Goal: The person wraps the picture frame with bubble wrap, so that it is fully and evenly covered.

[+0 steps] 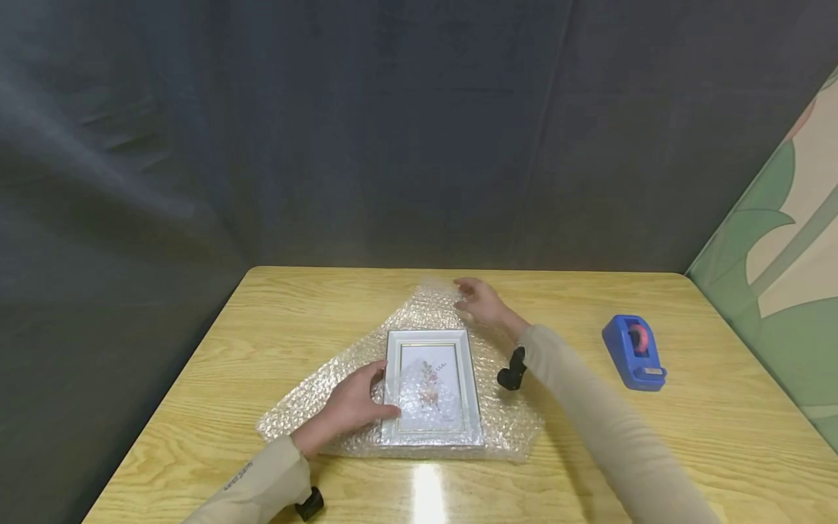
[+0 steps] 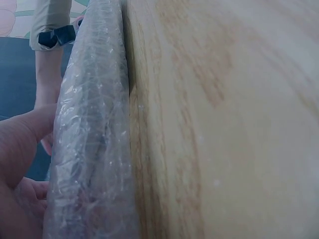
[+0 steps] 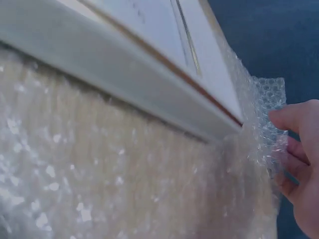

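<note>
The left grip [image 1: 354, 397] clasps the side of a white picture frame [image 1: 432, 382] lying just to its right on a desk [image 1: 216, 378]; the right grip [image 1: 483, 301] is at the far edge of the bubble wrap [image 1: 419, 313], whether pinching it unclear. Wrapping looks partway, the far flap not folded over: the left wrist view shows the near edge sheathed, the right wrist view an exposed side.

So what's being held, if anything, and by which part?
Picture frame, by its left side, in the left hand. Right hand is at the far end of the bubble wrap; can't tell if it pinches.
</note>
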A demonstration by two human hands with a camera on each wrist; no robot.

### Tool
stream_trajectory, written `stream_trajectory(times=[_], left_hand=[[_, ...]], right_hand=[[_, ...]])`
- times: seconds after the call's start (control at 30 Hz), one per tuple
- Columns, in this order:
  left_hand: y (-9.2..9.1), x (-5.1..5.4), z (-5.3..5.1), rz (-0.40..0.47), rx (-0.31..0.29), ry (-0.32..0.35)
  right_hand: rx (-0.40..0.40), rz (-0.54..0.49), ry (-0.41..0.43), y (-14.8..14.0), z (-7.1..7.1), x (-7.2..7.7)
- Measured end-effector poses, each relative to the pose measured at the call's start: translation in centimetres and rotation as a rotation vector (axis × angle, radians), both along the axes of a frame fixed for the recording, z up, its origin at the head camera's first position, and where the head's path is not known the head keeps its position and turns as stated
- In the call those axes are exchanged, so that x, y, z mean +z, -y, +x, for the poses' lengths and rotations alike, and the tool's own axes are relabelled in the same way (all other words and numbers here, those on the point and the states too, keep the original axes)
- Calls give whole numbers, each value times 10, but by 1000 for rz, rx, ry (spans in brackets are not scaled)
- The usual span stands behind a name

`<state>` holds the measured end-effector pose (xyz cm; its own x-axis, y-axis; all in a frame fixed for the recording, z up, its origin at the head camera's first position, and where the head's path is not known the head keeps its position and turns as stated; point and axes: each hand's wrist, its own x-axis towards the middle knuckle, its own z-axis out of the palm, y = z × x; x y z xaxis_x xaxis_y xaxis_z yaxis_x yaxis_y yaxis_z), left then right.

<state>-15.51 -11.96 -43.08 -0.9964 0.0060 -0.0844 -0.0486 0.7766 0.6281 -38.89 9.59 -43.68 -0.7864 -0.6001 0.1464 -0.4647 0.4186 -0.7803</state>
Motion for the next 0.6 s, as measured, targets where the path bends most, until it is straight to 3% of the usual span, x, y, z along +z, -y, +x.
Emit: stream_trajectory(times=[0.27,0.6], left_hand=[[1,2,2,10,8,9],[1,2,2,16,1,2]], right_hand=[[-19,-83,-143,7,10,16],[38,-180,-258,22,28,28]])
